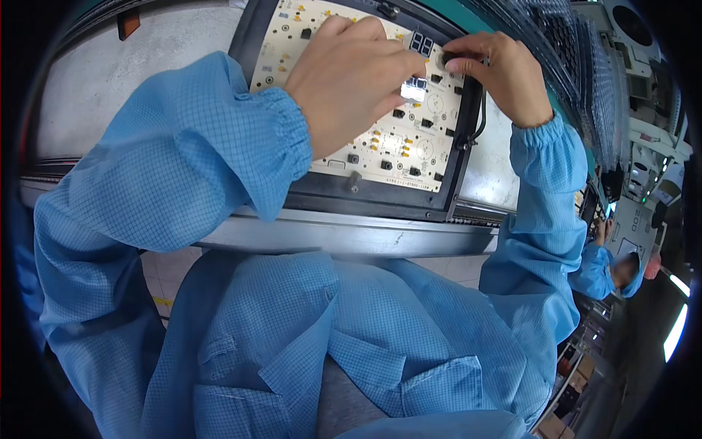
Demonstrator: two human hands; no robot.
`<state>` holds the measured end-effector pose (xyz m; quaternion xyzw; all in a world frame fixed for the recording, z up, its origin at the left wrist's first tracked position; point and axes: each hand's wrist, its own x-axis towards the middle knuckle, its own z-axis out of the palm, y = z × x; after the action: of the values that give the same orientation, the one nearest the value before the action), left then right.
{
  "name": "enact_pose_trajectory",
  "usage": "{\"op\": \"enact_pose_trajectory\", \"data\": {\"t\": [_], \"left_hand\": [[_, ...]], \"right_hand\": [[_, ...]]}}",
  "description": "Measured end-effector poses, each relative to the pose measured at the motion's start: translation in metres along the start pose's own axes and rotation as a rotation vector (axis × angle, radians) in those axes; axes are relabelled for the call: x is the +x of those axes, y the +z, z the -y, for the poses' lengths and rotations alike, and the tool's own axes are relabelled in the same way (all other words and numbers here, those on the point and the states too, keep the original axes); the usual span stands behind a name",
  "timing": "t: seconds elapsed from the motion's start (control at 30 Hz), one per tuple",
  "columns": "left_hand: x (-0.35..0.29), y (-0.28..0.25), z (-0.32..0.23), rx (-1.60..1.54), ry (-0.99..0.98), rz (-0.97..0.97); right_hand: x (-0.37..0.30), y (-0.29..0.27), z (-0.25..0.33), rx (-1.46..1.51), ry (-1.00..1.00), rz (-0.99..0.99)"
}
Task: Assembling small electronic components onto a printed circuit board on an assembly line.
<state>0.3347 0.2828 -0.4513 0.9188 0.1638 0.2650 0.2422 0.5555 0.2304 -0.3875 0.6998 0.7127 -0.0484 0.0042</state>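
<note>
A cream circuit board [344, 167] lies in a black frame [380, 206]. My left hand [351, 77] reaches over its middle, thumb and index finger closed around a small seven-segment display [414, 89] with a shiny face. Just beyond it, another dark two-digit display [421, 44] sits on the board. My right hand [508, 69] is at the board's far right edge. Its thumb and fingers pinch a small black part [447, 60], mostly covered by the fingertips. Black and yellow components dot the board, and my left hand hides part of them.
A metal rail [351, 238] runs along the near side of the frame. To the far right stand stacked clear plastic trays [603, 95]. A black cable [480, 121] curves beside the frame. Another person [596, 271] in blue is farther off at the right.
</note>
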Motion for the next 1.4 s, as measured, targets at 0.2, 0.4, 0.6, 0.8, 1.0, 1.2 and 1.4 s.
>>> {"op": "enact_pose_trajectory", "data": {"t": [0.2, 0.4, 0.6, 0.8, 1.0, 1.2, 1.4], "left_hand": [[0.009, 0.0, 0.005, 0.107, 0.078, 0.003], [0.015, -0.023, -0.003, 0.096, 0.096, 0.058], [0.027, -0.028, -0.006, 0.149, 0.017, 0.192], [0.077, -0.026, 0.002, 0.171, -0.102, 0.56], [0.093, -0.045, -0.004, 0.159, -0.297, 0.713], [0.084, -0.042, 0.035, -0.009, -0.029, 0.097], [0.139, -0.097, 0.113, 0.197, 0.298, -0.056]], "right_hand": [[0.005, -0.002, -0.003, 0.051, 0.058, 0.102], [0.002, -0.01, 0.021, 0.016, 0.011, -0.054], [-0.004, -0.014, 0.023, 0.111, -0.015, -0.218], [-0.027, -0.037, -0.032, 0.368, 0.153, -0.496], [-0.008, -0.047, -0.098, 0.449, 0.149, -0.66], [0.035, 0.0, -0.154, -0.185, 0.148, -0.653], [0.059, -0.036, -0.101, -0.125, 0.272, -0.585]]}}
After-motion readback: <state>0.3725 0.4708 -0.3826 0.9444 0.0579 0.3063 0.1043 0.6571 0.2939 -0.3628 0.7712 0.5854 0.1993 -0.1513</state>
